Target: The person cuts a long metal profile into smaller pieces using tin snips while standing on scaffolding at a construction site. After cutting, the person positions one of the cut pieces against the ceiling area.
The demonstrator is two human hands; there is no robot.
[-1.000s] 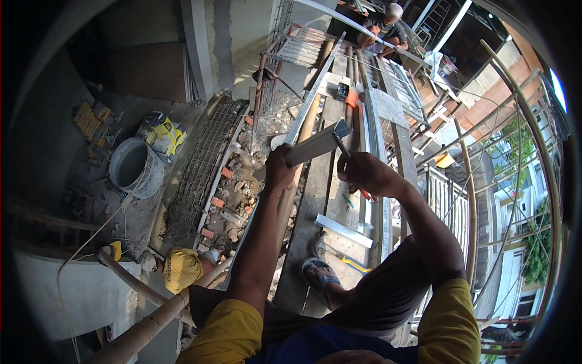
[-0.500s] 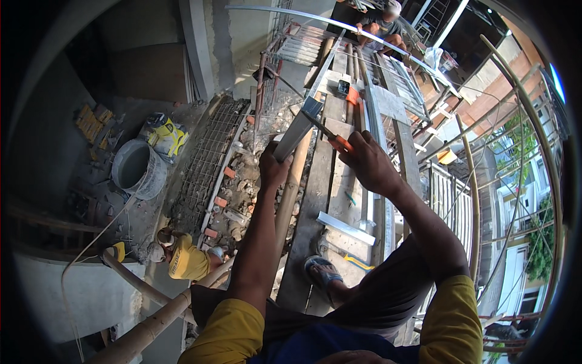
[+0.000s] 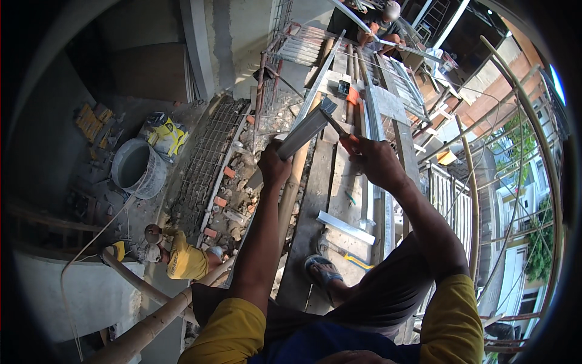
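Note:
My left hand (image 3: 276, 162) is closed around a grey metal channel (image 3: 305, 132), which slants up and away over the plank walkway. In my right hand (image 3: 377, 162) are orange-handled tin snips (image 3: 336, 125), their dark jaws touching the channel's far end. Fingers hide most of the handles. On the planks below lie a shorter metal channel (image 3: 345, 228), a yellow-handled tool (image 3: 359, 261) and a small green stick-like item (image 3: 351, 198). Farther off are a black, boxy item (image 3: 344, 87) and an orange object (image 3: 352, 96).
Wooden planks (image 3: 312, 233) and a bamboo pole (image 3: 288, 212) run beneath me, above rubble (image 3: 239, 197). A person in a yellow shirt (image 3: 189, 258) is below left. Another person (image 3: 386, 29) crouches at the far end with a long metal strip (image 3: 364, 24). A large bucket (image 3: 138, 170) stands lower left.
The channel's far end and my right hand with the snips have shifted right and slightly nearer. The far person's long metal strip has slid to the right. The yellow-shirted person's head has moved.

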